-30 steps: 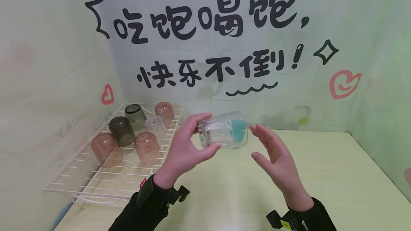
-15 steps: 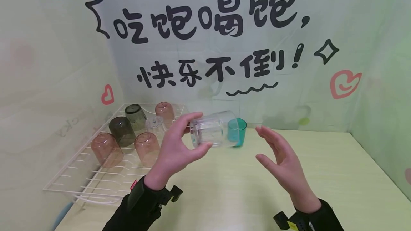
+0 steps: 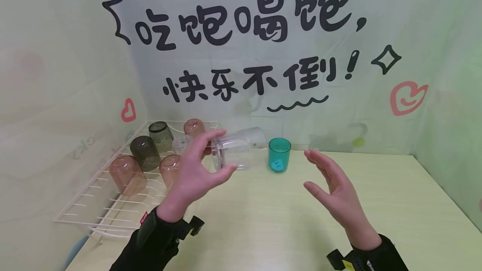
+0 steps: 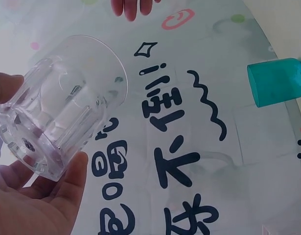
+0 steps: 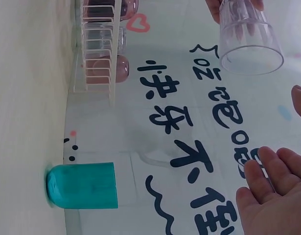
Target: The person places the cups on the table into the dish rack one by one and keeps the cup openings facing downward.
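Observation:
My left hand (image 3: 192, 177) holds a clear drinking glass (image 3: 242, 147) by its thick base, thumb on one side and fingers on the other. The glass lies on its side in the air, its mouth facing right. In the left wrist view, the fluted lower wall of the clear glass (image 4: 62, 105) shows between thumb and fingers. My right hand (image 3: 335, 189) hovers over the table with thumb and fingers spread apart and nothing between them. Between the hands, farther back, a teal cup (image 3: 279, 156) stands upright on the table, touched by neither hand.
A white wire rack (image 3: 98, 224) stands at the left. Upside-down glasses rest on it: pink glasses (image 3: 128, 175), dark grey ones (image 3: 144, 154) and a clear one (image 3: 182, 142) partly behind my left hand. A printed backdrop (image 3: 233, 112) rises behind the pale table (image 3: 271, 221).
My left hand has moved left with the clear glass, so the teal cup, earlier seen through it, now stands uncovered. My right hand has drifted slightly right and down.

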Demonstrator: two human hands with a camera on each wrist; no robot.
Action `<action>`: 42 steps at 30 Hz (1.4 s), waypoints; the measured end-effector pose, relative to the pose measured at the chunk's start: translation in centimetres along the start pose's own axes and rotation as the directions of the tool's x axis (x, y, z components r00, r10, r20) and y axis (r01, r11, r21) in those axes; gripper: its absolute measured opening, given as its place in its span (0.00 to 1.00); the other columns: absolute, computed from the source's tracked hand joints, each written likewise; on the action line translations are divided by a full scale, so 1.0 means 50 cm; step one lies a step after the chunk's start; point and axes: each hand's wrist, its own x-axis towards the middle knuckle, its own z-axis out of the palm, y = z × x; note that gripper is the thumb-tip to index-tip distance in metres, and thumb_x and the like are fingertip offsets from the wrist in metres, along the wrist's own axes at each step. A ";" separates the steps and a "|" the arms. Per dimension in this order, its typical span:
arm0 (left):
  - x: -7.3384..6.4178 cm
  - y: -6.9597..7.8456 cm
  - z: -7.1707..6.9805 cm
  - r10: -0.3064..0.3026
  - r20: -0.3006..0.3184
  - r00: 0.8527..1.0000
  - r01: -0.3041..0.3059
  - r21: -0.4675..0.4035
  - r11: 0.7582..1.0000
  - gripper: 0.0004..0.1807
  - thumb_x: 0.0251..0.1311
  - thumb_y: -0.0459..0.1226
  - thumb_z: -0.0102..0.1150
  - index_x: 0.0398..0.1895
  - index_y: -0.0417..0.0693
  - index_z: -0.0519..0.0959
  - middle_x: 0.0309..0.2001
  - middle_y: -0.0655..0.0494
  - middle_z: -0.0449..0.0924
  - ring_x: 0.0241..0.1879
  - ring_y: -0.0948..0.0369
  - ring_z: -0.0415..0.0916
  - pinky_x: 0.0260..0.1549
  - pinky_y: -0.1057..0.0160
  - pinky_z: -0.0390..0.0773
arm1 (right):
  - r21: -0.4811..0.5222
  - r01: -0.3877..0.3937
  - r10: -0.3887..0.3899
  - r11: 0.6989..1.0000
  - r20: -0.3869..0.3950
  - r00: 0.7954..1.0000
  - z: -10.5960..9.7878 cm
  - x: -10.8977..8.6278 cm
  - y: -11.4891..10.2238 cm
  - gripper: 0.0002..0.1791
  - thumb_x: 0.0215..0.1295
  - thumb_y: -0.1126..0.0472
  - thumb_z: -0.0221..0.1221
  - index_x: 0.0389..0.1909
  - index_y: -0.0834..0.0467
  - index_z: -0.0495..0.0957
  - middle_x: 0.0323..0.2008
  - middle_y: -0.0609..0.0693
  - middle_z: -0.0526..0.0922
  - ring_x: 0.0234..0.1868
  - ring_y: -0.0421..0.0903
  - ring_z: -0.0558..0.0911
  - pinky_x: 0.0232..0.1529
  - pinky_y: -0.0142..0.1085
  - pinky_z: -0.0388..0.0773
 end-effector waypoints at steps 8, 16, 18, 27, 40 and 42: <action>-0.006 -0.006 -0.035 -0.038 -0.023 0.999 0.038 -0.007 0.999 0.35 0.41 0.40 0.69 0.57 0.57 0.67 0.52 0.61 0.68 0.45 0.61 0.68 0.45 0.62 0.72 | -0.045 -0.053 0.053 0.998 0.000 0.999 -0.011 -0.006 0.008 0.36 0.51 0.71 0.60 0.63 0.53 0.61 0.61 0.49 0.65 0.62 0.46 0.62 0.62 0.36 0.54; -0.012 -0.008 -0.069 -0.067 -0.064 0.996 0.068 0.025 0.997 0.35 0.39 0.39 0.70 0.56 0.57 0.68 0.49 0.61 0.70 0.42 0.61 0.69 0.41 0.63 0.73 | -0.060 -0.059 0.060 0.996 0.006 0.998 -0.018 -0.010 0.017 0.36 0.51 0.70 0.60 0.62 0.53 0.61 0.61 0.48 0.65 0.62 0.46 0.62 0.62 0.35 0.54; -0.014 -0.009 -0.076 -0.078 -0.072 0.994 0.080 0.031 0.996 0.35 0.39 0.38 0.70 0.56 0.57 0.69 0.48 0.61 0.70 0.41 0.62 0.69 0.40 0.63 0.73 | -0.077 -0.064 0.064 0.995 0.006 0.998 -0.019 -0.011 0.020 0.35 0.52 0.70 0.60 0.62 0.53 0.61 0.61 0.48 0.65 0.62 0.46 0.62 0.62 0.35 0.54; -0.027 -0.016 -0.099 -0.138 -0.082 0.987 0.144 0.066 0.987 0.35 0.39 0.39 0.70 0.56 0.61 0.68 0.46 0.60 0.71 0.40 0.64 0.70 0.39 0.65 0.74 | -0.127 -0.053 0.055 0.990 0.011 0.998 -0.021 -0.014 0.007 0.35 0.52 0.69 0.60 0.62 0.56 0.60 0.60 0.52 0.66 0.61 0.45 0.63 0.61 0.33 0.55; -0.044 -0.036 -0.131 -0.174 -0.094 0.980 0.187 0.148 0.971 0.33 0.41 0.45 0.69 0.56 0.65 0.68 0.46 0.62 0.71 0.39 0.64 0.70 0.37 0.67 0.73 | -0.172 -0.083 0.085 0.982 0.006 0.996 -0.039 -0.021 0.034 0.35 0.53 0.67 0.60 0.62 0.53 0.60 0.60 0.49 0.66 0.61 0.43 0.64 0.60 0.31 0.55; -0.046 -0.037 -0.136 -0.183 -0.091 0.979 0.196 0.162 0.967 0.33 0.42 0.46 0.68 0.56 0.66 0.68 0.46 0.62 0.71 0.39 0.64 0.70 0.37 0.67 0.73 | -0.173 -0.081 0.083 0.982 0.005 0.997 -0.043 -0.024 0.044 0.35 0.53 0.67 0.60 0.63 0.51 0.60 0.61 0.48 0.66 0.61 0.43 0.64 0.60 0.31 0.55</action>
